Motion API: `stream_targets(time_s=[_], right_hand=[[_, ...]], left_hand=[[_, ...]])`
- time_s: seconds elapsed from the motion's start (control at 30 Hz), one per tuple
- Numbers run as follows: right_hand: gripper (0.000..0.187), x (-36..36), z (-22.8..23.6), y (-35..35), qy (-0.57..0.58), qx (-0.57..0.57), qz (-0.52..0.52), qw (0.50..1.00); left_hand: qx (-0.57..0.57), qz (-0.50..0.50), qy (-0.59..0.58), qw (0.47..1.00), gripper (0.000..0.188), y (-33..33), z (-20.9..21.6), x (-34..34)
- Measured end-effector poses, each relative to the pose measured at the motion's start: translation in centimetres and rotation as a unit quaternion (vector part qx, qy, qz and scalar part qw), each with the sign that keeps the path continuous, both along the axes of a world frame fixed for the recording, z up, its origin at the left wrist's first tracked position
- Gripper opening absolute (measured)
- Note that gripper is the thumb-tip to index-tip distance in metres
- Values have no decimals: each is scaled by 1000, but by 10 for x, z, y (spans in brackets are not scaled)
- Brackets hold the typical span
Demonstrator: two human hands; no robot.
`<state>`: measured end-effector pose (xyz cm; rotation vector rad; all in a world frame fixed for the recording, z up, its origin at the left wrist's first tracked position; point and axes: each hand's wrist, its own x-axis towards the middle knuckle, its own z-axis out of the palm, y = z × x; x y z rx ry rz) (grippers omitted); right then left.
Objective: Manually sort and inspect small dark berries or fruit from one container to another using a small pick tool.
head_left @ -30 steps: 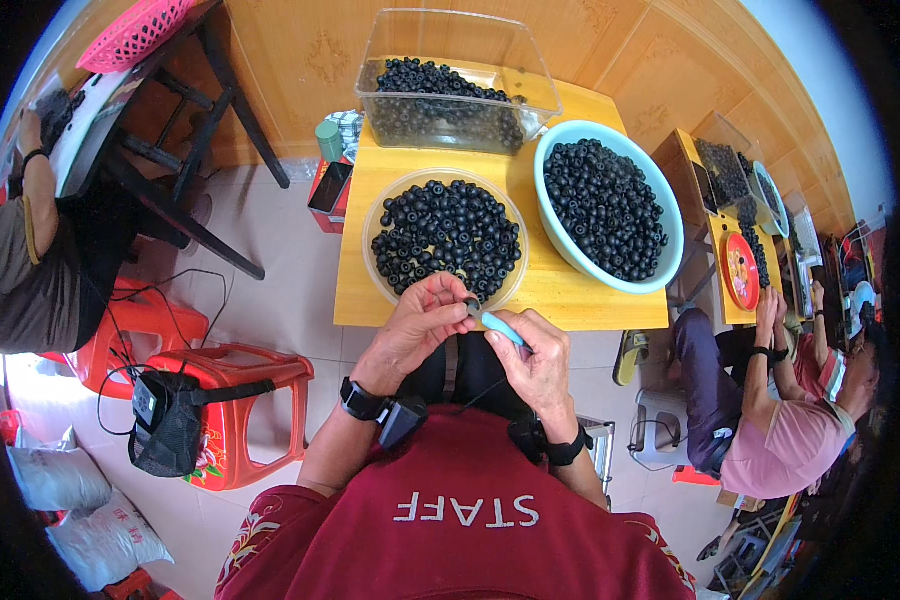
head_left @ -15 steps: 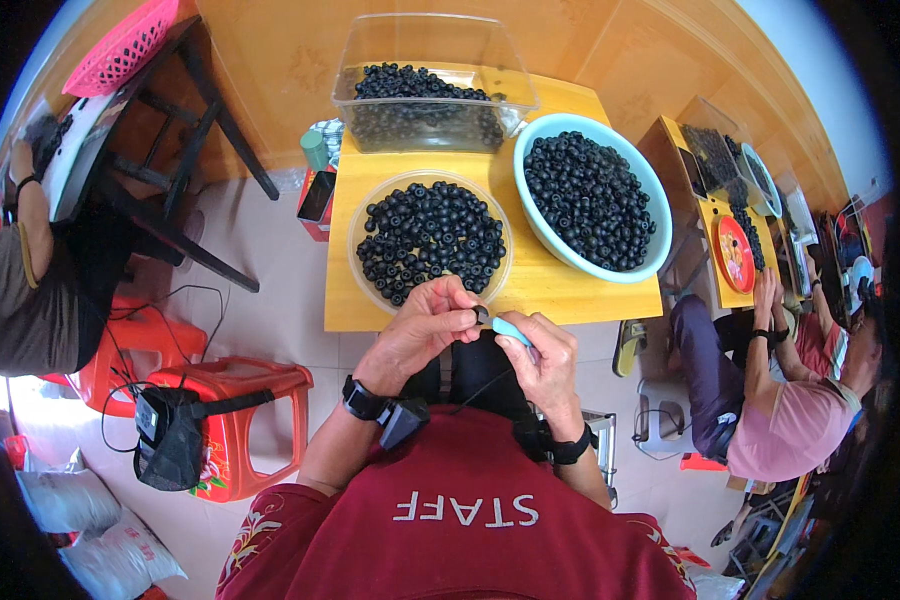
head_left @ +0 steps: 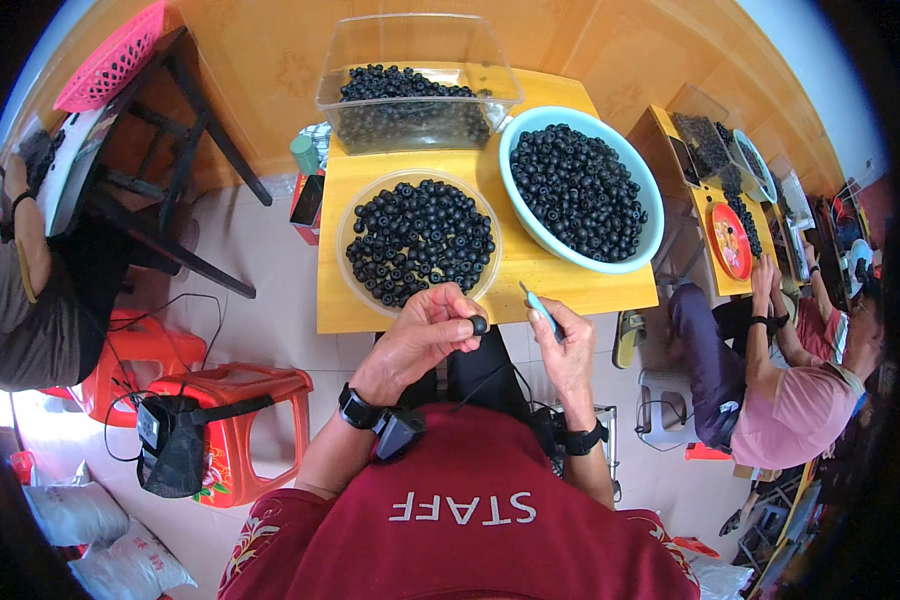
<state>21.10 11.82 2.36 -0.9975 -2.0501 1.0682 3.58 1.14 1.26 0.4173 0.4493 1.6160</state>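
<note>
Hands now apart: left hand [head_left: 425, 335] pinching dark bead [head_left: 478, 325], right hand [head_left: 567, 345] gripping probably a needle tool [head_left: 540, 303].

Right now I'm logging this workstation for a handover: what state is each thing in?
Left hand: pinching one dark round berry at the fingertips.
Right hand: holding a thin light-blue tool, tip up.
Clear shallow bowl: nearly full of berries.
Light-blue basin: heaped with berries.
Clear plastic tub: partly filled, no lid.
Yellow table: carrying all three.
</note>
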Motion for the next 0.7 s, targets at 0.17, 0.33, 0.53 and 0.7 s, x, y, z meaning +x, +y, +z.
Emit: stream_targets(time_s=[0.17,0.33,0.53,0.7], right_hand=[[21,-14,20,-18,137,-105,67,983],[19,-28,31,-28,163,-233,154,946],[14,-26,27,-27,213,-367,188,886],[13,-26,27,-27,186,-397,172,882]], left_hand=[[-18,2,15,1000,13,3,-4,3],[-40,-21,49,998,14,4,-5,2],[-50,-54,49,996,18,-6,-8,0],[-65,-78,0,995,19,-5,-9,0]])
